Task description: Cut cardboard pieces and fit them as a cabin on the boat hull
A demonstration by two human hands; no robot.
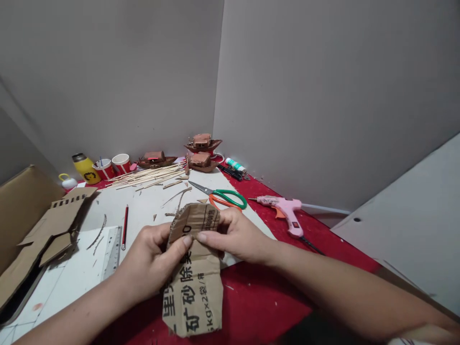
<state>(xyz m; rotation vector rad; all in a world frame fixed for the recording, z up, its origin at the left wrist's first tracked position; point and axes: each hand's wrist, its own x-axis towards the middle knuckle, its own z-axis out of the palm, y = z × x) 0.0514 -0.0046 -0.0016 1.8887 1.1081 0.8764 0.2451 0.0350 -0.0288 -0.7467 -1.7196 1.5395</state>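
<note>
Between my hands is a long piece of brown cardboard (201,287) with black printed characters, its upper part bent back along a crease. My left hand (151,258) grips its left edge, thumb on the face and fingers behind. On the right side, my right hand (239,235) pinches it near the crease, thumb in front and the other fingers partly hidden behind. Just beyond the cardboard lie scissors (226,196) with one green and one orange handle. A red pencil (125,227) rests left of my left hand, near a clear ruler (113,249).
A pink glue gun (283,211) with a cord lies on the red cloth (262,306) at right. Thin wooden sticks (151,175), small model boats (203,143), paper cups (121,163) and a yellow bottle (86,168) stand along the back. Larger cut cardboard (53,225) is at left.
</note>
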